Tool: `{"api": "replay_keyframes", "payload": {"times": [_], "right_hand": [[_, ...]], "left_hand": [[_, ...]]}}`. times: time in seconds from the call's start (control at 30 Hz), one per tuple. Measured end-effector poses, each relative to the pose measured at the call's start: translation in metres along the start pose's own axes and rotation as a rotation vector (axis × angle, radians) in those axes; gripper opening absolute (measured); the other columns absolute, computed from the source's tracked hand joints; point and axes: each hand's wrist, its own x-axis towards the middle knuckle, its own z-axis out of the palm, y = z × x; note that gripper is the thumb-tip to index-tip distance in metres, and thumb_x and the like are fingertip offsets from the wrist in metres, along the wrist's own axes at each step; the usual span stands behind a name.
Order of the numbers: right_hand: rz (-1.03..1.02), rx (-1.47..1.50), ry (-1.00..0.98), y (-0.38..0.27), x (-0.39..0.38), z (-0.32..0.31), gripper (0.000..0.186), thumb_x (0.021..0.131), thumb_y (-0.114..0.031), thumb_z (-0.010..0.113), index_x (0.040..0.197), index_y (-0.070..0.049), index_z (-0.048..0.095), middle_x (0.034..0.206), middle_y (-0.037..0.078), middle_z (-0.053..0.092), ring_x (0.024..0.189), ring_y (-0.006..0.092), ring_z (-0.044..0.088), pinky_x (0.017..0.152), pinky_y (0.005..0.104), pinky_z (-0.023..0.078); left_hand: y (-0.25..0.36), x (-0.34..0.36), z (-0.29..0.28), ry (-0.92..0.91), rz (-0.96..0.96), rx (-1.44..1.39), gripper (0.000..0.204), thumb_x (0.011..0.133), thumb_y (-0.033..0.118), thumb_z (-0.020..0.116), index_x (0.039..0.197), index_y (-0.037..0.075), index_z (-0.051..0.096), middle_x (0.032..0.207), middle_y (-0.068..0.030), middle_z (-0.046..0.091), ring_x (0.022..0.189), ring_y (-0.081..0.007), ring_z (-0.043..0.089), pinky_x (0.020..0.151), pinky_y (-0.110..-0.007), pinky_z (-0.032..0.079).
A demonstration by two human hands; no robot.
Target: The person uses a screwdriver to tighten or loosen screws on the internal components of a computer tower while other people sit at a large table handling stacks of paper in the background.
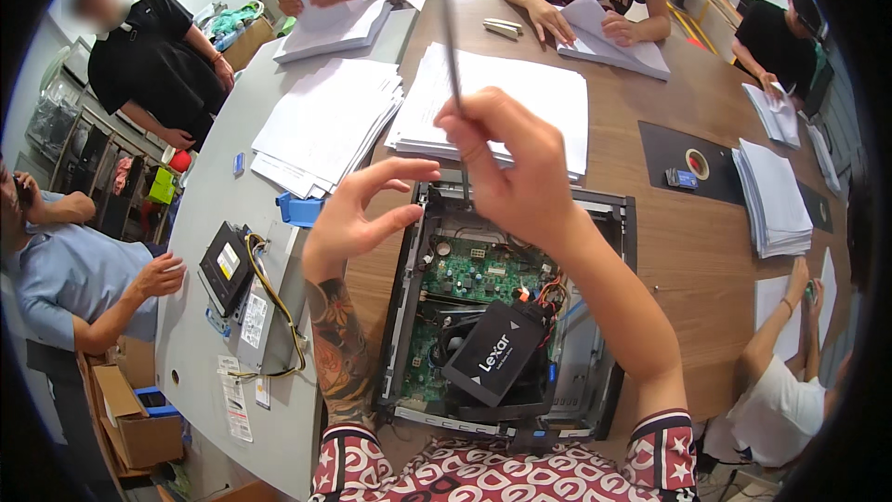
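Two hands over the open computer case (400, 316). Right hand (513, 156): arm angled in from near right, fingers curled, thumb pinching the shaft of a long screwdriver (450, 37), near-upright over the case's far side. Left hand (360, 218): empty, fingers bent, thumb apart, by the far left corner.

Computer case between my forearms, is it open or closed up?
Open: no cover lies over the computer case, and the green circuit board and flat black box inside show.
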Motion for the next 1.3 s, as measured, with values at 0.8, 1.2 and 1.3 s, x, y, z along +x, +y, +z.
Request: {"api": "replay_keyframes", "payload": {"times": [0.8,1.2,1.3], "right_hand": [[0.186,0.138,0.091,-0.015,0.002,-0.002,0.009,0.097,-0.006,0.061,0.098,0.002,0.061,0.087,0.007,0.065,0.071,0.0094,0.06,0.059,0.0233,0.05],[0.16,0.141,0.109,-0.017,0.003,-0.001,0.008,0.093,-0.005,0.065,0.094,0.002,0.062,0.081,0.01,0.066,0.068,0.0152,0.066,0.063,0.0271,0.054],[0.164,0.152,0.098,-0.016,0.001,0.001,0.008,0.093,-0.005,0.066,0.094,0.002,0.063,0.081,0.01,0.066,0.069,0.0152,0.066,0.063,0.0273,0.054]], "left_hand": [[-0.025,-0.018,0.052,0.233,0.146,0.497,0.027,0.069,0.007,0.084,0.092,0.003,0.072,0.098,-0.0085,0.069,0.1,-0.0261,0.063,0.087,-0.037,0.052],[-0.029,-0.02,0.051,0.252,0.129,0.404,0.017,0.071,0.0,0.08,0.085,0.004,0.071,0.091,-0.0058,0.071,0.103,-0.0243,0.063,0.09,-0.036,0.051],[-0.029,-0.02,0.051,0.254,0.129,0.393,0.017,0.072,0.0,0.08,0.085,0.003,0.071,0.091,-0.0057,0.071,0.102,-0.0244,0.063,0.089,-0.036,0.051]]}}
